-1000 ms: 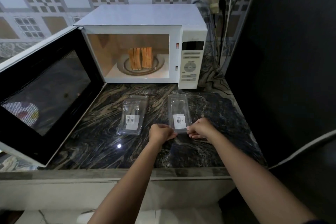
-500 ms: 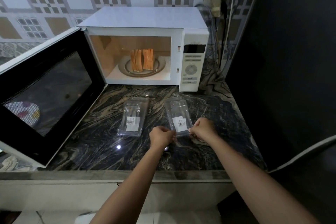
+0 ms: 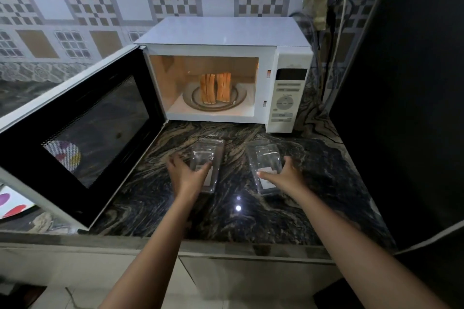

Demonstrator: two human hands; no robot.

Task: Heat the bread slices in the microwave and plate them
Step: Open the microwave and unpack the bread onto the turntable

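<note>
both hands let go of the right clear pouch [image 3: 265,167]; left hand [image 3: 187,173] and right hand [image 3: 285,174] spread open, empty, reaching toward bread slices [image 3: 215,88] in microwave [image 3: 226,32].

White microwave [image 3: 226,32], golden bread slices [image 3: 215,88], dark marbled counter [image 3: 313,195].

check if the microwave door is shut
No, the microwave door hangs wide open to the left, and the bread slices stand on the plate inside.

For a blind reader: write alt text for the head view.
Left hand and right hand, open, each reach a clear pouch on a dark marble counter. Behind, a white microwave stands open, bread slices upright on its plate.
</note>
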